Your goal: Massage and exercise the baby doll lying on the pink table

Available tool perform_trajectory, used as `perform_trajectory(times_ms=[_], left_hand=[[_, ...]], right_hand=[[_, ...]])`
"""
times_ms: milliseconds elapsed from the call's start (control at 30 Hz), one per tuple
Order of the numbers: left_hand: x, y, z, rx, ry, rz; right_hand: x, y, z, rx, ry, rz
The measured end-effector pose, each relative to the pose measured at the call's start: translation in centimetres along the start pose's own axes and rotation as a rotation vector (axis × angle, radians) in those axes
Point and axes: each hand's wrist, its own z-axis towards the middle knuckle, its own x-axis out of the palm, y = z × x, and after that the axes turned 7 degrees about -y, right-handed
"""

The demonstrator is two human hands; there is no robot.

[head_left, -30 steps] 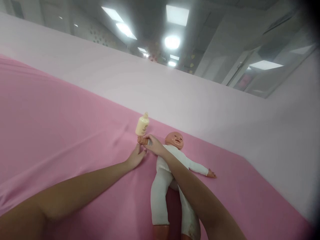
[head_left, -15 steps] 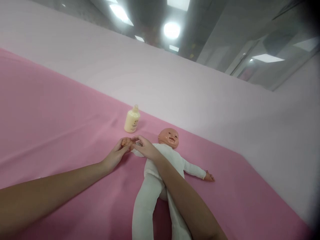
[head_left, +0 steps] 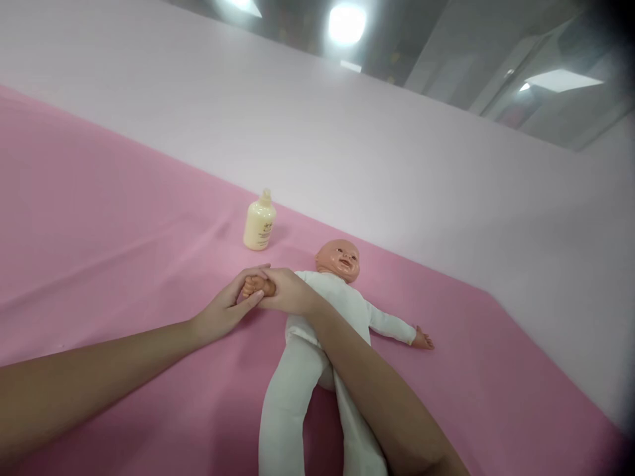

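A baby doll (head_left: 342, 297) with a white cloth body lies on its back on the pink sheet (head_left: 124, 218). My left hand (head_left: 228, 301) cups the doll's hand (head_left: 256, 286), its thumb and fingers on either side. Just beside it, my right hand (head_left: 292, 291) is wrapped round the doll's forearm by the wrist and covers the sleeve there. The doll's other arm (head_left: 391, 325) is stretched out on the sheet. My right forearm passes over the doll's body and partly hides one leg.
A pale yellow lotion bottle (head_left: 258, 225) stands upright on the sheet beyond my hands, left of the doll's head. Behind the sheet rises a white panel (head_left: 297, 152), with ceiling lights above it.
My right hand has gone from a fingertip hold at the doll's wrist to a full wrap round its forearm. The view has tilted slightly downward.
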Motion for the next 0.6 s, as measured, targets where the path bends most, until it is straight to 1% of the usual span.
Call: perform_trajectory(times_ms=[200, 367, 467, 533, 600], left_hand=[[0.04, 0.4, -0.3, 0.061, 0.045, -0.026], [0.16, 0.04, -0.77, 0.103, 0.01, 0.032], [0.22, -0.06, -0.82, 0.122, -0.015, 0.064], [0.27, -0.06, -0.77, 0.098, -0.025, 0.059], [0.34, -0.07, -0.72, 0.051, -0.029, 0.033]], right_hand=[[-0.22, 0.58, -0.22, 0.012, 0.014, -0.006], [-0.02, 0.19, -0.15, 0.013, -0.016, 0.017], [0.15, -0.06, -0.13, -0.034, -0.083, 0.057], [0.23, -0.13, -0.17, -0.072, -0.148, 0.101], [0.28, -0.16, -0.25, -0.086, -0.186, 0.155]])
